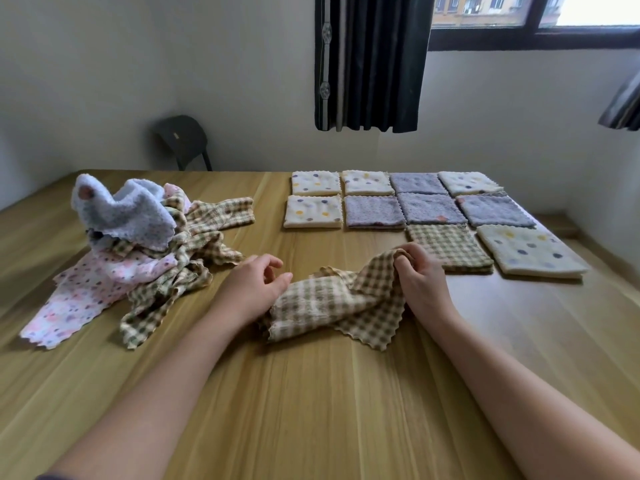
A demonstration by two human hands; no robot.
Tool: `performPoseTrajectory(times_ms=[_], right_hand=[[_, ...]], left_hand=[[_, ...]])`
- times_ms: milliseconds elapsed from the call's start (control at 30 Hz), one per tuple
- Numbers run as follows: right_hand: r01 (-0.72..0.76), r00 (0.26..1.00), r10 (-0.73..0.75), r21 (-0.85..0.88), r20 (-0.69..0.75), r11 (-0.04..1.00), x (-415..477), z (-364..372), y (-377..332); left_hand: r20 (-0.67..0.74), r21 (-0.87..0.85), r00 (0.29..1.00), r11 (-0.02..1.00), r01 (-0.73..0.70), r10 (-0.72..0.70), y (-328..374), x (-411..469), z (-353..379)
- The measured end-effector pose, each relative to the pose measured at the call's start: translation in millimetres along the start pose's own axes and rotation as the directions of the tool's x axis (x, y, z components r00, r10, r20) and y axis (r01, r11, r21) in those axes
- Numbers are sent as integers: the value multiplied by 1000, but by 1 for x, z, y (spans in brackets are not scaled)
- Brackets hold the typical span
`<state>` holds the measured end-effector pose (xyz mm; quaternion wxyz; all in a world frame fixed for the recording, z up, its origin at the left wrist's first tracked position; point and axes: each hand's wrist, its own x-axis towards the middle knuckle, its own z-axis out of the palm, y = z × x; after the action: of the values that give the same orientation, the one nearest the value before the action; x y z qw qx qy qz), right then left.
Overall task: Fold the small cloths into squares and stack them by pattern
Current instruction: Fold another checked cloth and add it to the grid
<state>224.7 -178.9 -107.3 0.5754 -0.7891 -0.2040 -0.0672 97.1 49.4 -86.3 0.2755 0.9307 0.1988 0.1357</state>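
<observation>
Gripping checked cloth (332,303), right hand (420,282); left hand (252,289) grip unclear. Five cream squares (313,211), four purple squares (431,208), one checked square (448,245).

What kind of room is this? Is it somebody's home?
Probably a plain room in a home, though I can't be sure: a wooden table with a checked cloth and folded squares, a dark curtain beside a window, and a chair by the wall.

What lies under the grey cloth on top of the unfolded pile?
Under the grey cloth, green checked cloths and a pink dotted cloth show; whatever lies deeper is covered.
</observation>
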Motion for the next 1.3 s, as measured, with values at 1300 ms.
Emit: performPoseTrajectory(times_ms=[1300], right_hand=[[549,772,-232,-436,592,713,-23,2,-8]], left_hand=[[61,174,896,879,-444,440,-1,-15,11]])
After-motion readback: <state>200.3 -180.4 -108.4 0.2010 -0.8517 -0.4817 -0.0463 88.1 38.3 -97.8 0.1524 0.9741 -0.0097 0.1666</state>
